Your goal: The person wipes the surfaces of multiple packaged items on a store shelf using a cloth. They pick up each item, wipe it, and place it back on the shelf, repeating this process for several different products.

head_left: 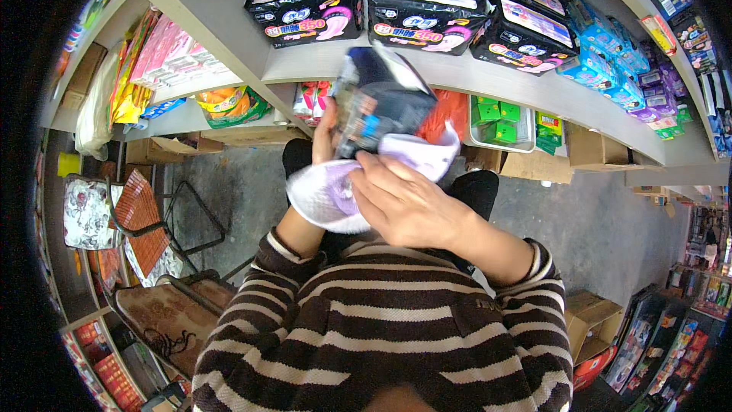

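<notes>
In front of my chest I hold a black plastic-wrapped package (pixel 400 99), tilted and blurred by motion. My left hand (pixel 323 137) grips its left side, with most of the fingers hidden behind it and a cloth. My right hand (pixel 415 202) is closed on that white and lilac cloth (pixel 324 194), which lies against the package's lower end. One flap of the cloth spreads to the left over my left wrist; another sticks up at the right.
Similar black packages (pixel 309 11) stand stacked on the pale shelf (pixel 305 67) ahead. Blue packs (pixel 602 65) sit farther right. Below the shelf are a clear bin (pixel 499 141) with green boxes and some cardboard boxes (pixel 602 150). A cushioned chair (pixel 171 317) stands at lower left.
</notes>
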The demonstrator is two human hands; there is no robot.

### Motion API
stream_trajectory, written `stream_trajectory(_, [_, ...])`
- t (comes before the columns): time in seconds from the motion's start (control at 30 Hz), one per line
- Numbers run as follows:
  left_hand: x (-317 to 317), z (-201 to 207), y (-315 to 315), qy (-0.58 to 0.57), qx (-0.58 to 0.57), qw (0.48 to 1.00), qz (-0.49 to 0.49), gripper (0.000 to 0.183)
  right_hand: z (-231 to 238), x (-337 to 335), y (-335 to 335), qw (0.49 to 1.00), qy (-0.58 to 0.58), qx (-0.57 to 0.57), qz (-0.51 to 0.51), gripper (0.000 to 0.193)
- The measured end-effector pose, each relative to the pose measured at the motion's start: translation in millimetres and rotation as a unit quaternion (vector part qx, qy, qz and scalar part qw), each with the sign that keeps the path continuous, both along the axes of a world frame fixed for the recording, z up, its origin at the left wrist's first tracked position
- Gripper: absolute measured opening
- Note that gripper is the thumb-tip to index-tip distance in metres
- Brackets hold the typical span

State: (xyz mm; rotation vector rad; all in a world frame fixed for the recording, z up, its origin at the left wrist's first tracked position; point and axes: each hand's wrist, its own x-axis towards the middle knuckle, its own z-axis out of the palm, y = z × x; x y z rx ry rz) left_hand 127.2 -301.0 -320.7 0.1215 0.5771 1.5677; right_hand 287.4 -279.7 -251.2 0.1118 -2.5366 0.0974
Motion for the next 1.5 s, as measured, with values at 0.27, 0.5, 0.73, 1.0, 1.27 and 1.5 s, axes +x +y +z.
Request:
stream_trajectory(0.27, [12.2,30.3,20.1,0.028,0.268,0.963,0.018,0.052,39.5,-24.1,15.1,0.969,0.026,0.200,-0.146,0.034])
stream_trajectory(0.5, [8.5,33.2,25.5,0.145,0.331,0.931,0.060,0.056,66.6,3.2,54.2,0.902,0.286,-0.308,-0.096,0.026])
stream_trajectory(0.73, [-3.8,24.9,23.6,0.235,0.273,0.921,0.147,0.050,-11.9,-31.0,51.2,0.892,0.207,-0.397,-0.059,0.028])
stream_trajectory(1.0, [19.9,12.5,-17.1,-0.001,0.147,0.983,-0.112,0.055,-0.5,12.3,89.1,0.849,-0.036,-0.504,0.157,0.112])
stream_trajectory(1.27, [44.0,88.4,24.3,-0.152,0.255,0.937,-0.185,0.063,45.0,40.9,100.9,0.785,0.332,-0.494,0.170,0.095])
stream_trajectory(1.5, [43.3,86.7,25.9,0.043,0.292,0.912,-0.285,0.051,201.4,47.3,173.9,0.761,0.354,-0.544,-0.013,0.046])
